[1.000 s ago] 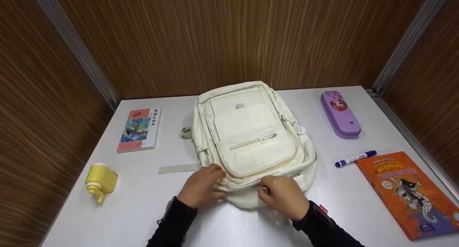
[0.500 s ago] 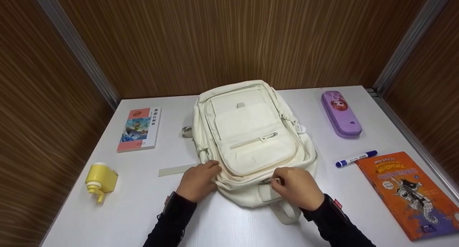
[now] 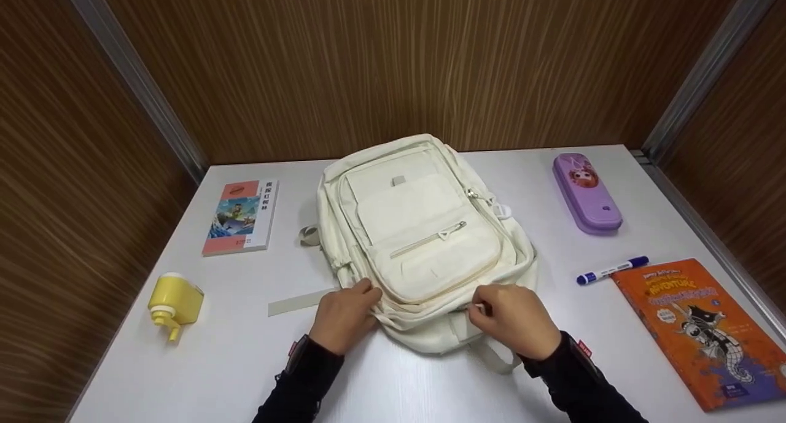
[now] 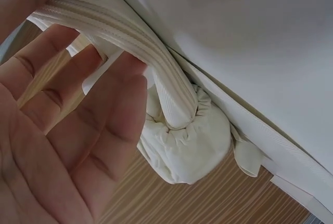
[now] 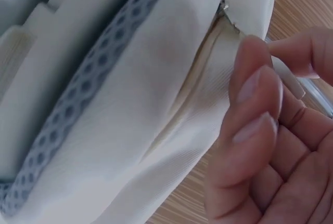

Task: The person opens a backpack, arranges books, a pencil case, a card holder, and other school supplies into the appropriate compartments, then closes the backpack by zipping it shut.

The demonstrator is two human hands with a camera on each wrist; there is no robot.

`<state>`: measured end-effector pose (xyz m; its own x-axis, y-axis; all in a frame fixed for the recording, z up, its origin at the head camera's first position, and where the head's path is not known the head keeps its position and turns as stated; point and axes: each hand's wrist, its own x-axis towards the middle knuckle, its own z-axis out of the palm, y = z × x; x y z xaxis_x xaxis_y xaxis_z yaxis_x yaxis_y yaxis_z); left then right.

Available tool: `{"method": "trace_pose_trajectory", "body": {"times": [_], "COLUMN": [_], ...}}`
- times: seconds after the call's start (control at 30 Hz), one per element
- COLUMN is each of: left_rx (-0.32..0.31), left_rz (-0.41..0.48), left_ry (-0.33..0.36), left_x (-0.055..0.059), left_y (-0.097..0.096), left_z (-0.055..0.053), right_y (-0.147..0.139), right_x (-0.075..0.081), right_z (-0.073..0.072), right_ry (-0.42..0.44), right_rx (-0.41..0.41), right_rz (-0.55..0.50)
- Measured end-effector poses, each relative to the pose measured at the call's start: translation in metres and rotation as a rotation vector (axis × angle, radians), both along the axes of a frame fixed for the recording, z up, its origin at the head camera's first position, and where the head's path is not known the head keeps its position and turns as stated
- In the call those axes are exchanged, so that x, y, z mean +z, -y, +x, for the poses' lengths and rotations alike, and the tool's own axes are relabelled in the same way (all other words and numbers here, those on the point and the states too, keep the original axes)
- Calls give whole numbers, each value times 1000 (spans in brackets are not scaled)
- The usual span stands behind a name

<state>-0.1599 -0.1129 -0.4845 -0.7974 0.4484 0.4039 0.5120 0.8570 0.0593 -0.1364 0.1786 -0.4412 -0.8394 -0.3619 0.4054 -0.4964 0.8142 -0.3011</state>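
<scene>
A cream backpack (image 3: 424, 208) lies front side up on the white table. At its lower left corner my left hand (image 3: 345, 317) grips the edge; in the left wrist view the thumb is above the zipped seam (image 4: 112, 29) and the fingers are beneath it. My right hand (image 3: 516, 320) is at the bottom edge, thumb and index finger pinching the zipper pull, mostly hidden by the fingertips. The metal zipper slider (image 5: 223, 7) shows just beyond them in the right wrist view, with the zipper line (image 5: 195, 73) running away from it.
Left of the backpack are a small book (image 3: 239, 217) and a yellow pencil sharpener (image 3: 177, 300) with a crank. A purple pencil case (image 3: 587, 193), a blue marker (image 3: 612, 270) and an orange book (image 3: 700, 331) lie on the right. Wood-grain panels (image 3: 393, 67) enclose the table.
My right hand has moved right along the bottom edge and then stayed near there. The backpack has shifted slightly left and turned a little, my left hand staying at its corner.
</scene>
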Motion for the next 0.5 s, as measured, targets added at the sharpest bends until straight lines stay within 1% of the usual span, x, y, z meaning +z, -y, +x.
{"method": "trace_pose_trajectory", "body": {"times": [0.1, 0.23, 0.37, 0.5], "left_rx": [17, 37, 37, 36], "left_rz": [-27, -65, -70, -62], "left_ry": [-38, -55, -76, -104], "left_x": [-2, -5, -7, -8], "left_y": [-3, -7, -14, -19], "left_z": [0, 2, 4, 4], "right_y": [4, 9, 15, 20], "right_x": [0, -2, -5, -10], "right_z": [2, 5, 6, 7], "right_ry": [-25, -43, -57, -92], "right_rx": [23, 45, 55, 53], "right_rz": [-1, -4, 15, 48]}}
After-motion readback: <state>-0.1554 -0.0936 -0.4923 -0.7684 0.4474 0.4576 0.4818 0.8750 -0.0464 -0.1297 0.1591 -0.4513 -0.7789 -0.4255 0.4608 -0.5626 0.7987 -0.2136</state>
